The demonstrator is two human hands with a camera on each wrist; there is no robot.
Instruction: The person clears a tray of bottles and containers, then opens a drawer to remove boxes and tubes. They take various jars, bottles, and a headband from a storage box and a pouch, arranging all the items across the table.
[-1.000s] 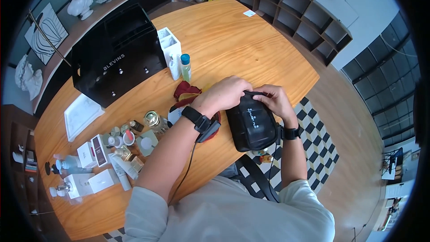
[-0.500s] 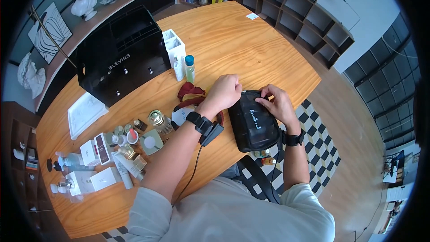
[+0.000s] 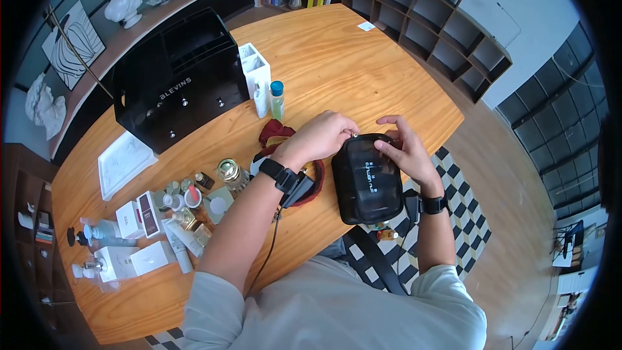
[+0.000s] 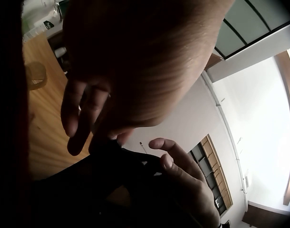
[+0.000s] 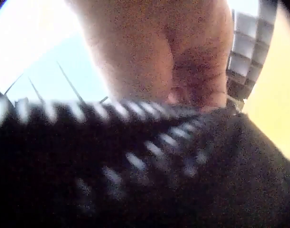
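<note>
- Hands meet on a black pouch point(image 3: 368, 178) that lies at the near edge of the wooden table point(image 3: 337, 58), partly overhanging it, just in front of the person's chest.
- Left hand point(image 3: 324, 135) sits at the pouch's top left corner, fingers curled down and pinching what looks like a small metal zip pull there; from the left wrist view the fingertips do close on the dark fabric.
- Right hand point(image 3: 405, 149) rests on the pouch's upper right side, thumb pressed onto the front panel and fingers loosely bent over the top edge, so it steadies rather than clamps.
- Right wrist view is blurred: only skin against black mesh fabric.
- Dark red pouch point(image 3: 275, 135) lies just beside the black one, under the left wrist.
- Black organiser box point(image 3: 175, 78) stands further back, with a white holder point(image 3: 254, 68) and two small bottles point(image 3: 272, 98) beside it.
- Jars, boxes and tubes point(image 3: 168, 214) crowd the table's left side, well apart from the hands.
</note>
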